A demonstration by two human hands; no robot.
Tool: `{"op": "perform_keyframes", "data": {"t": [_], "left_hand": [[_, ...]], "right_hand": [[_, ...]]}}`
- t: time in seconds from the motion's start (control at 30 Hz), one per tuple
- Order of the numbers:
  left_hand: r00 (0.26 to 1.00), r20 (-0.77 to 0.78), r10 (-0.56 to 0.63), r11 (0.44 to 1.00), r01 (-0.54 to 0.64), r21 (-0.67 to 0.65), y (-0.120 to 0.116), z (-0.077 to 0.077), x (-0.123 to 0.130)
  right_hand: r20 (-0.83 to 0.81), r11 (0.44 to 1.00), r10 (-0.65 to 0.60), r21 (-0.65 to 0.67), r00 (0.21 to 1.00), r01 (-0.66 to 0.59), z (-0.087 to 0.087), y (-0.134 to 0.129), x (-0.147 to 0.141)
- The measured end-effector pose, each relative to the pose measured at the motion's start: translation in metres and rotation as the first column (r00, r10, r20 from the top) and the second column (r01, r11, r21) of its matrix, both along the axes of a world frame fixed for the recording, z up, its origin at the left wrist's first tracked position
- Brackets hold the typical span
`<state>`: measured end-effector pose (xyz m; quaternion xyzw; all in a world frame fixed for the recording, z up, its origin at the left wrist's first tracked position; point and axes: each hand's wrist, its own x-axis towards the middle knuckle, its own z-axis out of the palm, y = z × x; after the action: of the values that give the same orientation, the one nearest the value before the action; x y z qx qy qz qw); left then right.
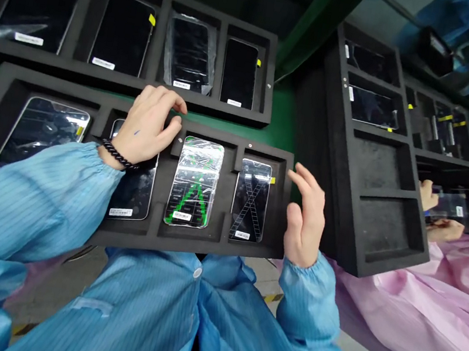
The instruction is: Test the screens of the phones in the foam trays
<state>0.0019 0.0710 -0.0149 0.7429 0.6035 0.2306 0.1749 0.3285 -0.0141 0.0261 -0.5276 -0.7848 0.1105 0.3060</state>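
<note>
A near black foam tray [117, 238] holds several phones in compartments. My left hand [147, 126], with a braided black bracelet at its wrist, lies across the tray's far rim, its fingers bent over the edge, partly covering a phone [130, 197]. To its right, a phone [194, 184] shows green lines on its lit screen. The rightmost phone [250, 202] displays a white crossed grid pattern, with a yellow tag beside it. Just off the tray's right end, my right hand [306, 219] is held with fingers apart and nothing in it. At the left lies a dark phone [41, 127].
Behind is another foam tray [269, 95] with several dark phones. A stack of foam trays [343, 216] stands at the right, its top one holding two phones. Further right are a person's hands [444, 229] and pink sleeves. A green post [315, 28] rises behind.
</note>
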Motion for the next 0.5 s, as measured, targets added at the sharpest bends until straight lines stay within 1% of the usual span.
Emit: {"op": "perform_keyframes", "data": {"t": [0.07, 0.13, 0.2, 0.23, 0.27, 0.33, 0.43, 0.5], "left_hand": [[1.000, -0.019, -0.014, 1.000, 0.014, -0.023, -0.001, 0.002, 0.000], [0.999, -0.042, -0.021, 0.999, 0.019, -0.051, -0.001, 0.004, 0.000], [0.999, -0.048, -0.023, 0.996, 0.019, -0.089, 0.000, 0.008, -0.001], [0.999, -0.042, -0.025, 0.994, 0.020, -0.110, 0.001, 0.011, 0.000], [0.999, -0.035, -0.028, 0.991, 0.023, -0.129, 0.003, 0.014, 0.001], [0.998, -0.035, -0.049, 0.986, 0.043, -0.162, 0.006, 0.020, 0.006], [0.991, -0.072, -0.113, 0.977, 0.097, -0.189, 0.013, 0.024, 0.021], [0.981, -0.105, -0.165, 0.971, 0.143, -0.190, 0.017, 0.021, 0.035]], "right_hand": [[-0.084, 0.987, -0.108, -0.125, 0.991, 0.097, -0.021, -0.019, 0.018], [-0.206, 0.966, -0.181, -0.221, 0.962, 0.134, -0.044, -0.032, 0.027], [-0.331, 0.954, -0.232, -0.261, 0.915, 0.148, -0.063, -0.040, 0.026], [-0.379, 0.952, -0.253, -0.264, 0.890, 0.158, -0.069, -0.044, 0.022], [-0.412, 0.949, -0.272, -0.265, 0.870, 0.171, -0.073, -0.047, 0.016], [-0.438, 0.940, -0.308, -0.274, 0.845, 0.201, -0.074, -0.054, 0.005], [-0.416, 0.928, -0.334, -0.302, 0.846, 0.218, -0.067, -0.059, -0.006], [-0.379, 0.939, -0.305, -0.273, 0.874, 0.210, -0.059, -0.055, -0.005]]}}
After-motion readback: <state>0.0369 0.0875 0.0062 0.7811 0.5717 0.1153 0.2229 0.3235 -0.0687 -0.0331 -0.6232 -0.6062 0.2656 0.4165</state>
